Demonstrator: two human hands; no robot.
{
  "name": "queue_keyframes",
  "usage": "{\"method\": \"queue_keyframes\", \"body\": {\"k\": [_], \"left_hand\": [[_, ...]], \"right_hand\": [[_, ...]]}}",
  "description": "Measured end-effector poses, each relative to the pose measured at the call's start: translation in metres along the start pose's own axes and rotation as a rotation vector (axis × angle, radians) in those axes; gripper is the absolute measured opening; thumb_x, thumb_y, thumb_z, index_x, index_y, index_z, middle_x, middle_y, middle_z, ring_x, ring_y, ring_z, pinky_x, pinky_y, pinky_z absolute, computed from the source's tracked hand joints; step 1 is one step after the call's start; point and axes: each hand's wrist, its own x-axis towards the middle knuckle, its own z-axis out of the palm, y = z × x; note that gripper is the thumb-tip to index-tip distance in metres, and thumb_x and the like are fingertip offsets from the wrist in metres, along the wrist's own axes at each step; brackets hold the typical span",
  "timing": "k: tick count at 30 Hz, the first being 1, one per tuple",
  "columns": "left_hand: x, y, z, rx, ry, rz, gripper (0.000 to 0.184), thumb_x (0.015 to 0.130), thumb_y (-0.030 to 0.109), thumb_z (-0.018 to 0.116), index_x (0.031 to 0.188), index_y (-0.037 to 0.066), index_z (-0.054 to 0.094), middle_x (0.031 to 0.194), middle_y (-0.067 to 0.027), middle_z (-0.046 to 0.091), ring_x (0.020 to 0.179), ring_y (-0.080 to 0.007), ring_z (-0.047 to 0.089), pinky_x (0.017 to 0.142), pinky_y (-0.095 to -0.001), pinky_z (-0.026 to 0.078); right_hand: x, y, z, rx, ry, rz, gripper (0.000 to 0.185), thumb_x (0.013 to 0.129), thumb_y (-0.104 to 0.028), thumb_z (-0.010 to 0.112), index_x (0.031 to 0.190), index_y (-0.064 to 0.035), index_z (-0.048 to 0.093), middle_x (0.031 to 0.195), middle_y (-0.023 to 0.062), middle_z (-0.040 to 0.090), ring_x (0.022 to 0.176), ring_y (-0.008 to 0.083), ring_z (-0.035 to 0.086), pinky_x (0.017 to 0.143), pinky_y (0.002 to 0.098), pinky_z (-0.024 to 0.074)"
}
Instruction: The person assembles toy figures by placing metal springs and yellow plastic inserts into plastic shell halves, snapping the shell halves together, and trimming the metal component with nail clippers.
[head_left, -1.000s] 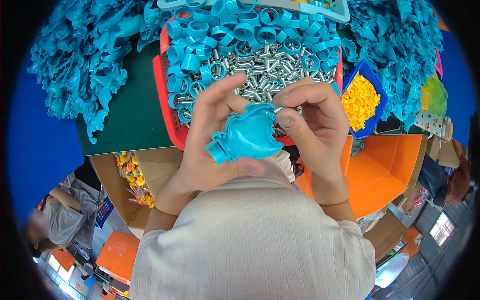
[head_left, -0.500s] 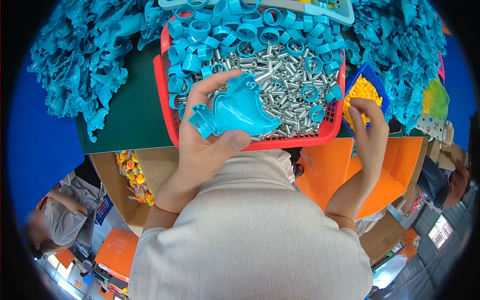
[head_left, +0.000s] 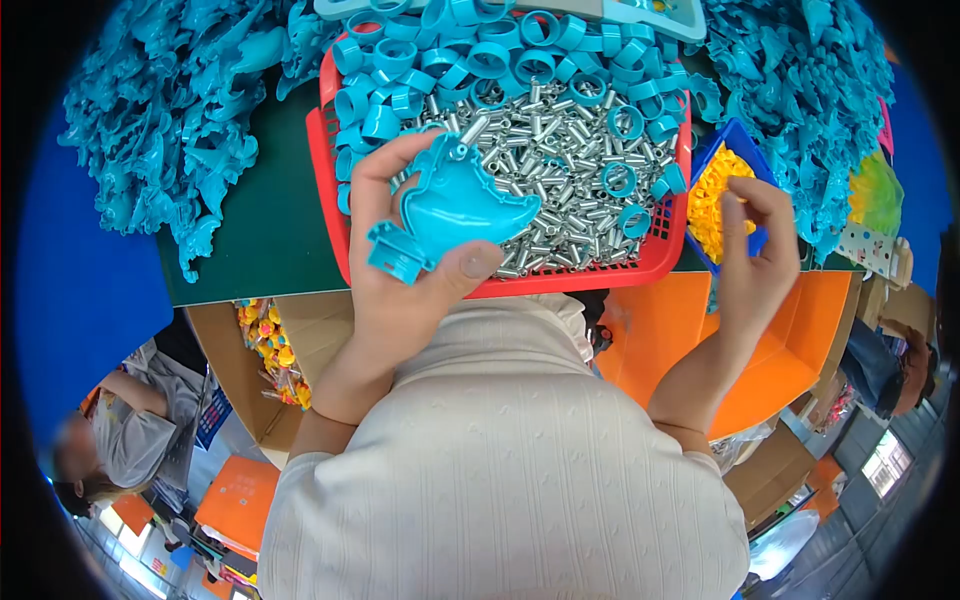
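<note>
My left hand (head_left: 400, 260) is closed round a hollow teal plastic shell (head_left: 460, 205), its open side facing up. A small metal spring (head_left: 474, 130) sits at the shell's upper edge. Beneath lies a red basket (head_left: 655, 265) holding loose metal springs (head_left: 585, 225) and teal rings (head_left: 487, 60). My right hand (head_left: 755, 225) is over the edge of a blue tray (head_left: 765, 165) of small yellow parts (head_left: 712, 195), its thumb and forefinger bent close together. Whether anything is between those fingertips is too small to tell.
Heaps of teal shells (head_left: 170, 120) rise at the left and right of the green table (head_left: 280, 200). A light blue basket (head_left: 680, 20) stands behind. Below are a cardboard box (head_left: 320, 330) and an orange bin (head_left: 650, 345). Another person (head_left: 135, 420) is at lower left.
My right hand has left the shell and moved right to the blue tray. My left hand has shifted slightly left and up with the shell, whose hollow side now shows.
</note>
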Motion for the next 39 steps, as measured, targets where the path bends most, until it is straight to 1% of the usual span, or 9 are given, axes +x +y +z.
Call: {"method": "queue_keyframes", "body": {"k": [5, 11, 13, 14, 18, 25, 31, 33, 39], "left_hand": [[-0.003, 0.001, 0.002, 0.031, -0.015, 0.011, 0.069, 0.074, 0.014, 0.072, 0.125, 0.002, 0.027, 0.112, -0.0103, 0.043, 0.099, -0.0168, 0.049, 0.083, -0.0286, 0.045], [-0.006, -0.001, 0.003, 0.032, -0.026, -0.002, 0.067, 0.076, 0.015, 0.07, 0.125, 0.001, 0.026, 0.114, -0.0107, 0.04, 0.102, -0.0173, 0.047, 0.084, -0.0289, 0.044], [-0.006, -0.001, 0.004, 0.042, -0.046, -0.002, 0.067, 0.076, 0.015, 0.07, 0.125, 0.001, 0.026, 0.114, -0.0107, 0.04, 0.102, -0.0172, 0.047, 0.084, -0.0287, 0.044], [-0.006, -0.001, 0.005, 0.056, -0.052, 0.014, 0.067, 0.077, 0.016, 0.07, 0.125, 0.001, 0.026, 0.114, -0.0106, 0.04, 0.101, -0.0168, 0.047, 0.083, -0.0286, 0.044], [-0.006, 0.0, 0.01, 0.069, -0.056, 0.039, 0.069, 0.077, 0.02, 0.07, 0.126, 0.001, 0.026, 0.113, -0.0106, 0.041, 0.1, -0.0163, 0.048, 0.083, -0.0286, 0.043], [-0.01, -0.004, 0.009, 0.038, -0.103, 0.002, 0.07, 0.077, 0.024, 0.07, 0.126, 0.001, 0.026, 0.115, -0.0109, 0.041, 0.101, -0.0171, 0.048, 0.084, -0.0293, 0.044], [-0.01, -0.003, 0.007, 0.034, -0.113, -0.001, 0.071, 0.076, 0.026, 0.071, 0.126, 0.002, 0.026, 0.115, -0.0107, 0.04, 0.103, -0.0172, 0.047, 0.085, -0.0292, 0.043], [-0.01, -0.005, 0.006, 0.073, -0.134, 0.014, 0.071, 0.076, 0.025, 0.07, 0.126, 0.002, 0.026, 0.115, -0.0108, 0.04, 0.103, -0.0175, 0.047, 0.085, -0.0294, 0.043], [-0.012, -0.002, 0.005, 0.051, -0.129, 0.033, 0.07, 0.076, 0.025, 0.07, 0.126, 0.002, 0.026, 0.114, -0.0107, 0.041, 0.102, -0.0172, 0.047, 0.086, -0.0295, 0.043]], "right_hand": [[0.001, -0.009, 0.016, -0.038, -0.157, -0.281, 0.018, 0.071, 0.005, 0.066, 0.086, -0.0018, 0.059, 0.083, 0.0049, 0.058, 0.074, 0.013, 0.053, 0.067, 0.0238, 0.0408], [0.004, 0.008, -0.002, -0.112, 0.007, -0.115, 0.008, 0.078, 0.001, 0.06, 0.086, -0.0007, 0.058, 0.083, 0.007, 0.058, 0.072, 0.0138, 0.053, 0.066, 0.0256, 0.0416], [0.003, 0.013, -0.008, -0.286, -0.014, -0.053, 0.009, 0.079, -0.001, 0.06, 0.088, -0.0003, 0.059, 0.086, 0.0078, 0.058, 0.074, 0.0157, 0.054, 0.066, 0.0269, 0.0425], [0.005, 0.024, -0.01, -0.386, -0.111, -0.106, 0.014, 0.077, -0.002, 0.061, 0.091, -0.0007, 0.059, 0.089, 0.0098, 0.059, 0.077, 0.0219, 0.056, 0.068, 0.0303, 0.0437], [-0.002, 0.039, 0.006, -0.321, -0.267, -0.094, 0.022, 0.071, -0.002, 0.063, 0.092, -0.0017, 0.058, 0.092, 0.0119, 0.057, 0.087, 0.0296, 0.053, 0.077, 0.0357, 0.0413], [-0.002, 0.047, 0.005, -0.356, -0.309, -0.097, 0.015, 0.073, -0.001, 0.061, 0.086, -0.0012, 0.056, 0.086, 0.01, 0.056, 0.08, 0.0273, 0.052, 0.072, 0.034, 0.0408], [0.011, 0.046, 0.002, -0.243, -0.09, 0.005, 0.008, 0.08, -0.006, 0.06, 0.086, -0.0014, 0.057, 0.081, 0.0078, 0.056, 0.073, 0.0193, 0.054, 0.067, 0.03, 0.0416], [0.026, 0.043, 0.001, -0.263, -0.007, -0.085, 0.01, 0.081, -0.009, 0.06, 0.088, -0.0015, 0.059, 0.082, 0.0074, 0.058, 0.074, 0.018, 0.054, 0.068, 0.0295, 0.0422], [0.074, 0.035, -0.002, -0.378, -0.037, -0.239, 0.015, 0.079, -0.011, 0.062, 0.091, -0.0018, 0.061, 0.084, 0.0092, 0.061, 0.076, 0.0181, 0.057, 0.068, 0.0298, 0.0436]]}}
